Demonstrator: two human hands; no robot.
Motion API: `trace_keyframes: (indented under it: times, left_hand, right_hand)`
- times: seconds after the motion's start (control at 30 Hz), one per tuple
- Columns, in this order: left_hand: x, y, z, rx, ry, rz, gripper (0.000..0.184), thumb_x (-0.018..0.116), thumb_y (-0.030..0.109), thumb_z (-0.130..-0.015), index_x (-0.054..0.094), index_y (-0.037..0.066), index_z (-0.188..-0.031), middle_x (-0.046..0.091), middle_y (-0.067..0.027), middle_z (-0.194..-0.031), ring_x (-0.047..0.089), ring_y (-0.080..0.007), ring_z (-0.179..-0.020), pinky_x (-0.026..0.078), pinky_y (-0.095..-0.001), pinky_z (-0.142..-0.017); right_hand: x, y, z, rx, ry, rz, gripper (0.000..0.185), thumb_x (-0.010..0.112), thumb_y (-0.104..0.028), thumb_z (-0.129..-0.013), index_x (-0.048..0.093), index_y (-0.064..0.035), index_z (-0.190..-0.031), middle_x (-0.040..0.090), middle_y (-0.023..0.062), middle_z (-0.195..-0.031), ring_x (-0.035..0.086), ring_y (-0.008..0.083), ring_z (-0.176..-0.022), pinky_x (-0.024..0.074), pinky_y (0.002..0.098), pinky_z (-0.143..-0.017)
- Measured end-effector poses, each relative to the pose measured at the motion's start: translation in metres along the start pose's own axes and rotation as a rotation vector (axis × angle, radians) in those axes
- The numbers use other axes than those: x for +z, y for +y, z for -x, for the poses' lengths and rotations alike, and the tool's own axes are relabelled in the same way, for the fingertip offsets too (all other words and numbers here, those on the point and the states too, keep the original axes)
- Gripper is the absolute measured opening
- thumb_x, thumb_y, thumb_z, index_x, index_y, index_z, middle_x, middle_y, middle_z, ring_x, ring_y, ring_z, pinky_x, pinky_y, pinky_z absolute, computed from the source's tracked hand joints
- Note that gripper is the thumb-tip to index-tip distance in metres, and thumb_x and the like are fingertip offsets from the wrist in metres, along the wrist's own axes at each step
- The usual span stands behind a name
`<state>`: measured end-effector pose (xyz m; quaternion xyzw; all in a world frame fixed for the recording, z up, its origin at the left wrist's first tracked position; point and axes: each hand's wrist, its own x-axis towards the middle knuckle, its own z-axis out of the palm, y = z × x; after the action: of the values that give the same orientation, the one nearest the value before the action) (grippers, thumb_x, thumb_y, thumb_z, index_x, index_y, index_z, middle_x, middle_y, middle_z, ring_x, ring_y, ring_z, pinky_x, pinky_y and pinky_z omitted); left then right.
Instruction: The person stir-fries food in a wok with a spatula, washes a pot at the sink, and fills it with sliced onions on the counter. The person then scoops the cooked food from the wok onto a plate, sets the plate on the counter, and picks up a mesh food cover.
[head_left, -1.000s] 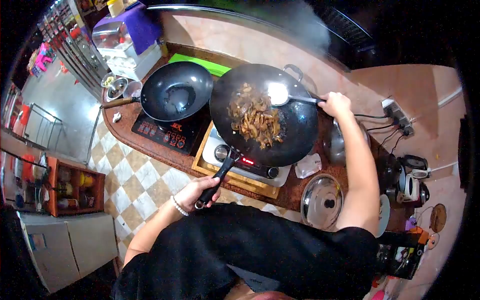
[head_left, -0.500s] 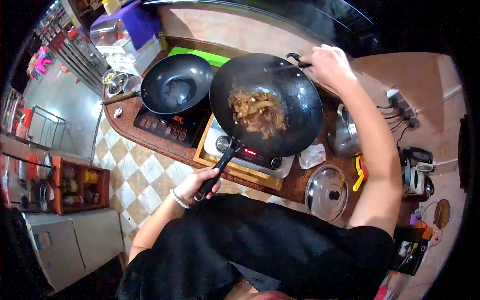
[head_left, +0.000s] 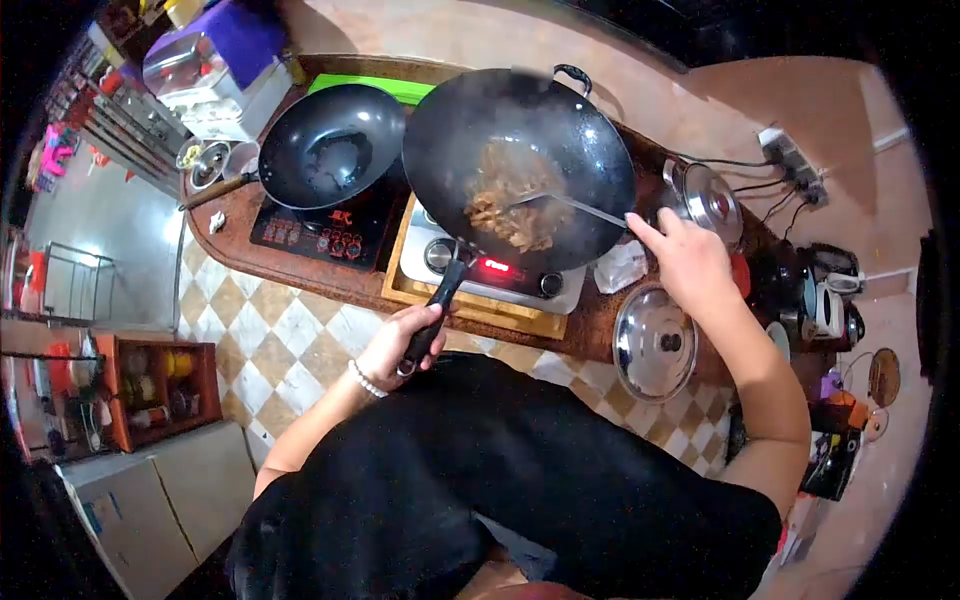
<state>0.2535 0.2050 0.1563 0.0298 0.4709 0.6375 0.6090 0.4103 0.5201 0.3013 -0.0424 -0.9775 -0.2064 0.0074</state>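
Observation:
My left hand [head_left: 402,345] is closed around the black handle [head_left: 447,287] of a large dark wok [head_left: 450,135]. In my right hand [head_left: 692,262] is a long-handled metal spatula [head_left: 592,210], its grip hidden in my fingers. The spatula reaches over the wok's right rim, and its head lies among brown sliced food [head_left: 510,232], too buried to show its shape. Steam drifts over the food and blurs it. Under the wok is a silver cooktop [head_left: 415,262] with a lit red display, set on a wooden base.
A second wok [head_left: 335,145] stands at left on a black cooktop [head_left: 290,235]. Right of the big wok lie a crumpled white bag [head_left: 621,265], a glass lid [head_left: 655,345] and a lidded pot [head_left: 712,200]. Cords run to a power strip [head_left: 792,165] at the wall.
My right hand has come from the wok's far rim down to its right side, bringing the spatula into the food. My left hand keeps its grip on the handle. Steam has thickened; the view has shifted.

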Motion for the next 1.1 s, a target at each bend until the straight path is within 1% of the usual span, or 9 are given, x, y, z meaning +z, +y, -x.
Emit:
trace_keyframes:
  times: [0.2,0.27,0.3,0.43,0.63,0.77,0.8,0.93,1.1]
  left_hand:
    - [0.001,-0.003,-0.001,-0.131,-0.221,0.235,0.034,0.042,0.032,-0.095,0.050,0.005,-0.113,0.047,-0.0021,-0.059,0.042,-0.0124,-0.042,0.033,-0.0234,-0.039]
    - [-0.002,-0.007,-0.004,-0.133,-0.228,0.217,0.034,0.042,0.033,-0.095,0.050,0.004,-0.111,0.047,-0.0019,-0.058,0.042,-0.0125,-0.042,0.033,-0.0238,-0.039]
    - [-0.003,-0.008,-0.005,-0.126,-0.226,0.209,0.033,0.042,0.033,-0.095,0.050,0.004,-0.109,0.046,-0.0018,-0.058,0.041,-0.0125,-0.042,0.033,-0.0241,-0.039]
    - [-0.003,-0.005,-0.004,-0.123,-0.156,0.143,0.032,0.041,0.034,-0.095,0.051,0.004,-0.105,0.047,-0.0019,-0.058,0.042,-0.0127,-0.042,0.034,-0.0238,-0.038]
    - [-0.009,-0.011,-0.007,-0.154,-0.176,0.157,0.036,0.039,0.039,-0.095,0.052,0.006,-0.102,0.050,-0.0023,-0.060,0.047,-0.0127,-0.043,0.036,-0.0232,-0.038]
    - [-0.008,-0.008,-0.004,-0.149,-0.165,0.115,0.043,0.037,0.045,-0.095,0.052,0.007,-0.107,0.052,-0.0030,-0.062,0.048,-0.0124,-0.044,0.037,-0.0231,-0.039]
    - [-0.010,-0.011,-0.004,-0.137,-0.170,0.113,0.047,0.035,0.048,-0.094,0.052,0.007,-0.109,0.053,-0.0035,-0.062,0.048,-0.0125,-0.044,0.036,-0.0234,-0.039]
    - [-0.015,-0.015,-0.007,-0.150,-0.245,0.143,0.049,0.034,0.050,-0.094,0.052,0.006,-0.110,0.052,-0.0035,-0.062,0.047,-0.0124,-0.043,0.035,-0.0234,-0.038]
    - [-0.015,-0.018,-0.005,-0.142,-0.302,0.214,0.052,0.034,0.052,-0.093,0.051,0.006,-0.111,0.050,-0.0032,-0.060,0.044,-0.0126,-0.042,0.033,-0.0230,-0.038]
  right_hand:
    - [-0.041,-0.018,0.035,0.113,-0.077,0.003,0.047,0.057,-0.004,-0.070,0.060,-0.0204,-0.114,0.051,0.0082,-0.081,0.058,0.0243,-0.067,0.0487,0.0355,-0.058]
    - [-0.015,-0.031,0.024,0.134,-0.091,0.007,0.046,0.058,-0.004,-0.070,0.060,-0.0191,-0.113,0.053,0.0097,-0.086,0.059,0.0254,-0.068,0.0492,0.0375,-0.059]
    - [0.003,-0.033,0.010,0.161,-0.134,0.023,0.037,0.052,-0.009,-0.078,0.058,-0.0183,-0.114,0.057,0.0102,-0.090,0.063,0.0249,-0.072,0.0522,0.0351,-0.060]
    - [0.030,-0.022,-0.038,0.310,-0.227,0.048,0.040,0.047,-0.010,-0.083,0.057,-0.0251,-0.119,0.058,0.0114,-0.094,0.065,0.0262,-0.078,0.0533,0.0367,-0.064]
    - [0.041,-0.022,-0.054,0.415,-0.089,0.146,0.038,0.046,-0.013,-0.086,0.054,-0.0194,-0.122,0.057,0.0118,-0.092,0.065,0.0255,-0.073,0.0534,0.0339,-0.059]
    - [0.061,-0.053,-0.037,0.145,-0.042,0.155,0.040,0.052,-0.011,-0.081,0.051,-0.0107,-0.122,0.057,0.0107,-0.090,0.063,0.0232,-0.070,0.0528,0.0335,-0.057]
    - [0.048,-0.055,-0.026,0.169,-0.064,0.134,0.050,0.055,-0.005,-0.074,0.050,-0.0129,-0.124,0.054,0.0084,-0.086,0.061,0.0233,-0.067,0.0522,0.0340,-0.060]
    - [-0.013,-0.042,0.002,0.181,-0.153,0.010,0.043,0.054,-0.008,-0.078,0.055,-0.0154,-0.120,0.053,0.0111,-0.085,0.060,0.0265,-0.070,0.0506,0.0362,-0.062]
    - [0.011,-0.033,-0.022,0.389,-0.374,-0.287,0.032,0.050,-0.026,-0.086,0.059,-0.0157,-0.116,0.064,0.0147,-0.101,0.063,0.0330,-0.090,0.0508,0.0441,-0.077]
